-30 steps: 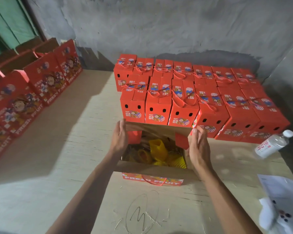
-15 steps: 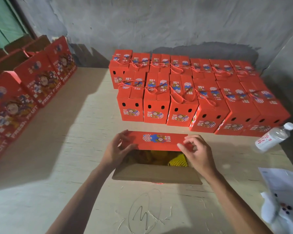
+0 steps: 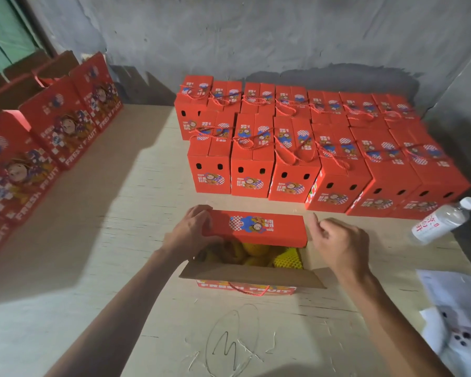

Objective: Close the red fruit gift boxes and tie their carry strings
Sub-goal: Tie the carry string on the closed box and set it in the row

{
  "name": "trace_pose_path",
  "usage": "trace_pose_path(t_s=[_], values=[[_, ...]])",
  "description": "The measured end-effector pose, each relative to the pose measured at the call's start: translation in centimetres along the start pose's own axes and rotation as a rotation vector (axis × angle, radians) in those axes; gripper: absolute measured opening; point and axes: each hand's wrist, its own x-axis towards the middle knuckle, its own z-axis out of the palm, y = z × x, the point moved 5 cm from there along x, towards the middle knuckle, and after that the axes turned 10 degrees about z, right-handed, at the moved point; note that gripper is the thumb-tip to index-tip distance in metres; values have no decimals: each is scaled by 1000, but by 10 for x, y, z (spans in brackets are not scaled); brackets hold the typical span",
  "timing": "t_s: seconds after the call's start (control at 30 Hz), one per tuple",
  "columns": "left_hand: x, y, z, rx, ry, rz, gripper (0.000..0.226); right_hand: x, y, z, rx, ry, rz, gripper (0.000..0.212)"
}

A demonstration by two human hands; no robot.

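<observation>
Folding flap [image 3: 256, 228]: pinched at its left end by left hand [image 3: 191, 232]
Right hand [image 3: 340, 246]: loosely curled, just off flap's 3 o'clock edge
Box [image 3: 252, 277] front: "FRESH FRUIT"

Open box [image 3: 252, 278] sits mid-table, far flap [image 3: 256, 231] folded down over half the mouth; near half open above the yellow fruit [image 3: 257, 257]. Left hand [image 3: 189, 234] and right hand [image 3: 340, 246] flank the flap ends. Closed boxes [image 3: 297, 170] wall off the far side, only a narrow bare strip between. Water bottle [image 3: 441, 221] and papers [image 3: 457, 308] crowd the right. Wide bare table [image 3: 98, 240] to the left (upright boxes [image 3: 57, 129] line that edge), clear board nearside
</observation>
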Motion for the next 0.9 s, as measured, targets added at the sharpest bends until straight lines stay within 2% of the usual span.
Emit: trace_pose_path(t_s=[0.03, 0.1, 0.17, 0.2, 0.33, 0.37, 0.43, 0.57, 0.67, 0.73, 0.83, 0.9], values=[[1, 0, 0, 17, 0, 13, 44, 4, 4, 2, 13, -83, 12, 46], [1, 1, 1, 35, 5, 41, 45, 1, 12, 19, 26, -454, 79, 30], [1, 0, 0, 36, 18, 42, 48, -15, 20, 41, -98, -749, 99, 56], [1, -2, -1, 26, 28, 19, 51, -21, 20, 45, -136, -781, 95, 61], [-2, -8, -5, -134, -28, -109, 81, -25, 15, 44, -103, -670, 110, 56], [-2, -8, -8, -193, -45, -121, 80, -27, 14, 43, -106, -651, 112, 57], [1, -14, -23, -247, -11, -142, 70, -30, 13, 43, -113, -638, 117, 57], [12, -43, -77, -156, 198, -226, 50, -33, 13, 43, -86, -662, 167, 58], [11, -61, -99, -169, 294, -280, 37, -33, 13, 42, -53, -637, 191, 56], [10, -58, -95, -132, 217, -217, 26, -34, 13, 43, -33, -630, 189, 56], [10, -49, -68, 52, -81, -128, 24, -36, 15, 44, -27, -627, 183, 56], [11, -49, -59, 69, -146, -145, 23, -36, 16, 43, -24, -609, 182, 56]])
